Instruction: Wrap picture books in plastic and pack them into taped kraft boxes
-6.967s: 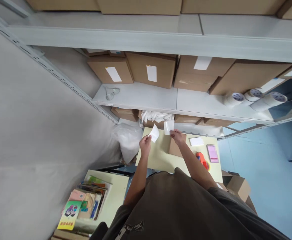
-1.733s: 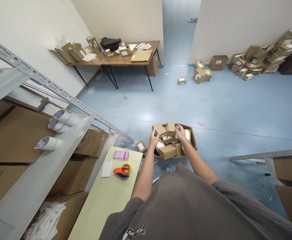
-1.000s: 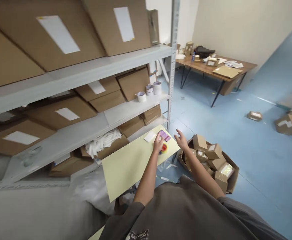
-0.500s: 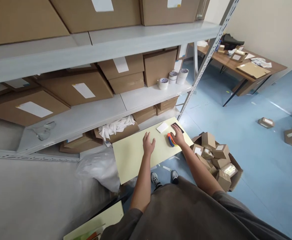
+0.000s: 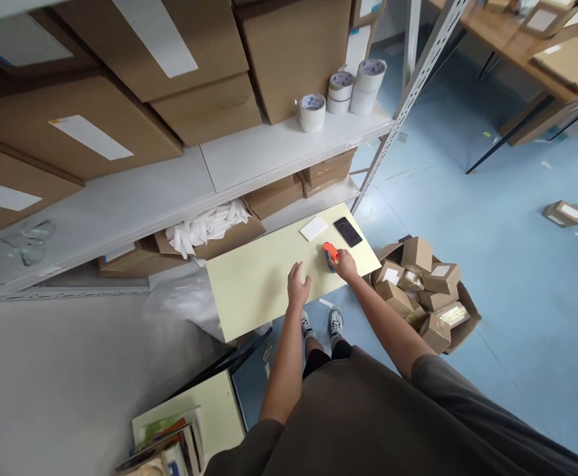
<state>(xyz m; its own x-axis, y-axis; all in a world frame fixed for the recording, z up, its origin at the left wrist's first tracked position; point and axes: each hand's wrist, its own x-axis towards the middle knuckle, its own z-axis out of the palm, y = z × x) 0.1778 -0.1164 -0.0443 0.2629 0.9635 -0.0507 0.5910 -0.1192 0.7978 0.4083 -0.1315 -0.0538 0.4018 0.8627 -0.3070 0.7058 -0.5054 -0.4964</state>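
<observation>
right grip [image 5: 346, 266] wraps the tape dispenser [image 5: 330, 252], on the near side of the phone [image 5: 347, 231].
the dispenser's orange part shows beyond the fingers; the left grip [image 5: 298, 285], released with fingers spread, is farther left of the phone.

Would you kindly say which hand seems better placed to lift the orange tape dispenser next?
Probably the right hand: it grasps the orange tape dispenser, while the left hand is open and apart.

Even light — soft shadow on tabletop [image 5: 242, 291]
</observation>
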